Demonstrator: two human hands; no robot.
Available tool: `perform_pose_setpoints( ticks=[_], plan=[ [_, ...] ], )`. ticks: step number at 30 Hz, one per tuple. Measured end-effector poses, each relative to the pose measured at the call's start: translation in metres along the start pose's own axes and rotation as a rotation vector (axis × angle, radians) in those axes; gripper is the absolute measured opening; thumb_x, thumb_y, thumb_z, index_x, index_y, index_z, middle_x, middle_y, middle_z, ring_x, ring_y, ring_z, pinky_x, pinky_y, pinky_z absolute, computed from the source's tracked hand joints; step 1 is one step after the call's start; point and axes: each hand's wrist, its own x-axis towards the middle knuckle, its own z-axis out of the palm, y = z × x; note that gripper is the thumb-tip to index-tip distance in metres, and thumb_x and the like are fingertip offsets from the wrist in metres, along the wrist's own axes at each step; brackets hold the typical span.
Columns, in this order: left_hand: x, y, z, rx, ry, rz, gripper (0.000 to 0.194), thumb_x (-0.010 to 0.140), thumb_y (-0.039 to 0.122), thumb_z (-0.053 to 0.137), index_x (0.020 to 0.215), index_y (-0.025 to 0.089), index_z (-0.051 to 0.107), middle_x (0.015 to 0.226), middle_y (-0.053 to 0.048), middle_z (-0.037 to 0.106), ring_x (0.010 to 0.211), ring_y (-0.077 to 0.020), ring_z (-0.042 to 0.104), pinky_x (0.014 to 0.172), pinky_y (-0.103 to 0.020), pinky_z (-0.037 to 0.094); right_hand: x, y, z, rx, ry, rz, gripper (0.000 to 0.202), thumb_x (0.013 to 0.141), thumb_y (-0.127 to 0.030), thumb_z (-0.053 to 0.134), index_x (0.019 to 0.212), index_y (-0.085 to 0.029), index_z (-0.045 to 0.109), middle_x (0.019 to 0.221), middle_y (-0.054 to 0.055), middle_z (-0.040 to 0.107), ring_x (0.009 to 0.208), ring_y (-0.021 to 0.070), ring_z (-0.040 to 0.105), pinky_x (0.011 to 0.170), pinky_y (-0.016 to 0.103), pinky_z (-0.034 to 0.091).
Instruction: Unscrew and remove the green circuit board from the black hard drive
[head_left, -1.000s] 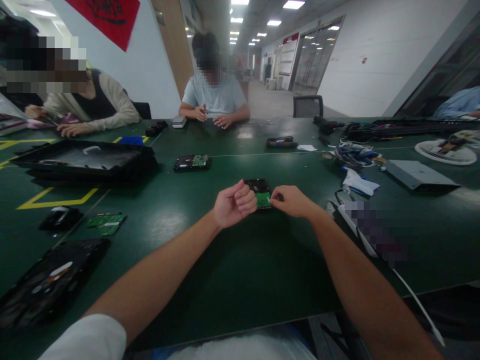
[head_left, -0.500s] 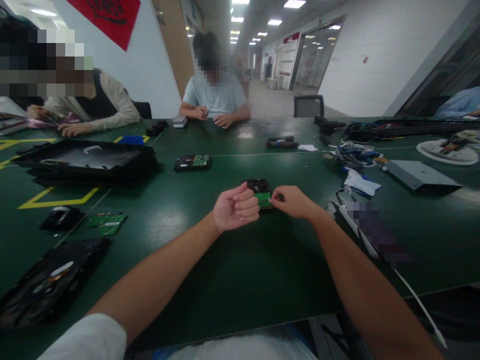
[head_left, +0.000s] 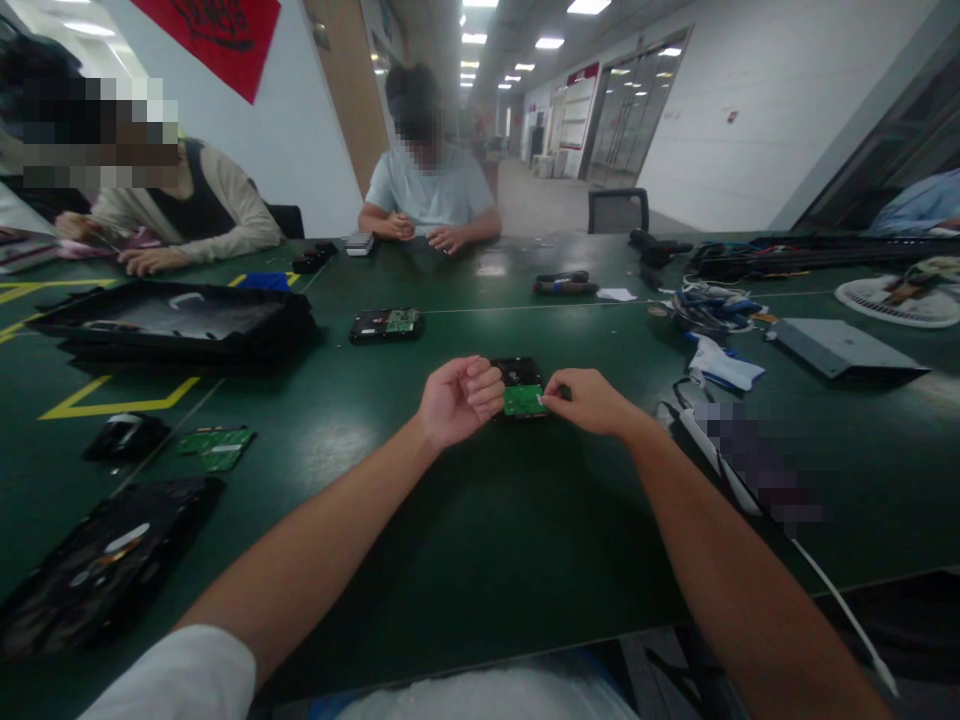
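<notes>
A hard disk drive [head_left: 517,372] with a green circuit board [head_left: 523,401] on its near half lies flat on the table in front of me. Just left of it is my left hand [head_left: 460,400], palm toward me and fingers curled in, partly covering the drive's left side. Whether anything sits inside those fingers is hidden. At the board's right edge, my right hand [head_left: 582,400] has thumb and forefinger pinched together. What the pinch holds, if anything, is too small to make out.
A second hard drive [head_left: 385,325] lies further back, beside a stack of black trays [head_left: 172,320]. Loose green boards [head_left: 217,446] and a black casing [head_left: 105,560] are at left. Cables [head_left: 712,305] and a metal box [head_left: 844,348] lie right. Two people sit across the table.
My left hand has drawn slightly to the left and turned a little, so more of the green board shows. The right hand stays nearly where it was at the board's edge.
</notes>
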Motion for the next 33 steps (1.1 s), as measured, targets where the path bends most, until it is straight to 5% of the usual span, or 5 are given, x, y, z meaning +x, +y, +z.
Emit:
perform_pose_setpoints(
  ticks=[5, 14, 20, 29, 33],
  plan=[
    [0.005, 0.000, -0.011, -0.044, 0.006, 0.027, 0.033, 0.096, 0.022, 0.052, 0.066, 0.021, 0.038, 0.059, 0.006, 0.029, 0.045, -0.0083, 0.034, 0.047, -0.023, 0.034, 0.000, 0.001, 0.003, 0.002, 0.000, 0.004, 0.015, 0.093, -0.031, 0.066, 0.090, -0.019, 0.073, 0.092, 0.005, 0.076, 0.084, 0.0177, 0.068, 0.078, 0.029, 0.047],
    [0.017, 0.003, -0.029, 0.165, 0.233, 0.153, 0.055, 0.099, 0.039, 0.062, 0.059, 0.021, 0.028, 0.053, 0.007, 0.026, 0.041, -0.0072, 0.026, 0.042, -0.022, 0.029, 0.000, 0.003, 0.005, 0.030, 0.006, 0.007, 0.012, 0.091, -0.030, 0.068, 0.087, -0.020, 0.074, 0.090, 0.005, 0.077, 0.082, 0.0186, 0.069, 0.075, 0.030, 0.047],
    [0.024, -0.006, -0.042, 0.430, 0.364, 0.293, 0.040, 0.096, 0.036, 0.063, 0.066, 0.021, 0.041, 0.059, 0.005, 0.040, 0.047, -0.0092, 0.040, 0.046, -0.023, 0.034, 0.001, 0.004, 0.004, 0.027, 0.011, -0.016, 0.013, 0.090, -0.030, 0.068, 0.085, -0.020, 0.074, 0.088, 0.004, 0.076, 0.081, 0.0181, 0.069, 0.075, 0.029, 0.047],
    [0.031, -0.005, -0.053, 0.415, 0.412, 0.306, 0.027, 0.095, 0.032, 0.051, 0.071, 0.022, 0.044, 0.060, 0.004, 0.042, 0.050, -0.0117, 0.044, 0.052, -0.026, 0.040, -0.001, 0.005, 0.001, 0.044, 0.035, -0.019, 0.013, 0.090, -0.029, 0.067, 0.085, -0.020, 0.073, 0.089, 0.004, 0.075, 0.082, 0.0175, 0.067, 0.075, 0.029, 0.046],
    [0.034, -0.002, -0.064, 0.651, 0.476, 0.384, 0.022, 0.094, 0.037, 0.055, 0.079, 0.021, 0.054, 0.071, 0.000, 0.056, 0.061, -0.0147, 0.057, 0.059, -0.028, 0.047, 0.000, 0.006, -0.001, 0.031, 0.057, 0.025, 0.014, 0.091, -0.029, 0.065, 0.088, -0.019, 0.074, 0.089, 0.005, 0.075, 0.081, 0.0182, 0.067, 0.073, 0.029, 0.045]
  ],
)
